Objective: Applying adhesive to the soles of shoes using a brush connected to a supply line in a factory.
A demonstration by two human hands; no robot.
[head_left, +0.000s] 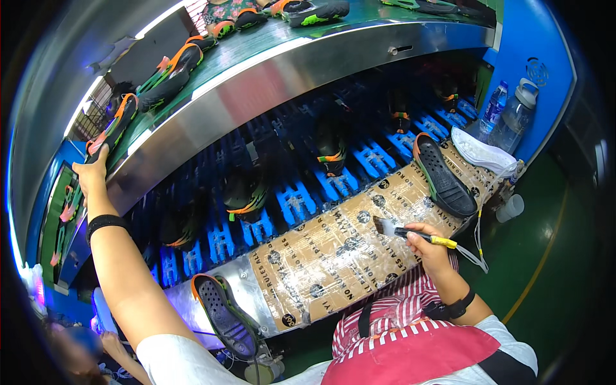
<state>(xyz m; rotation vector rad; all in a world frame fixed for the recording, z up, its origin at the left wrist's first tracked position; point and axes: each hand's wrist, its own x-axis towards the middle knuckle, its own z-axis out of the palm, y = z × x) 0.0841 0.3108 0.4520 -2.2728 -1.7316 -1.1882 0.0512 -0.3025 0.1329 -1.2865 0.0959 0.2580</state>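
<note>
Far out to the left, my left hand (94, 176) is closed around the near end of a dark shoe sole with orange and pink edging (118, 128), at the edge of the upper belt. In my right hand (430, 249), above the cardboard-covered bench (333, 256), is a brush (414, 233) with a black and yellow handle; its bristles point left. A black sole with an orange rim (446, 179) lies on the bench beyond the brush. Another black sole (224, 314) rests at the bench's left end, below my left forearm.
More soles (170, 80) lie along the green upper belt (256, 48). Under its metal rail (282, 80), dark shoes (330, 151) stand on blue racks (295, 202). A white shoe-shaped piece (481, 151) and bottles (513, 115) are at right. Another person's arm (122, 353) shows lower left.
</note>
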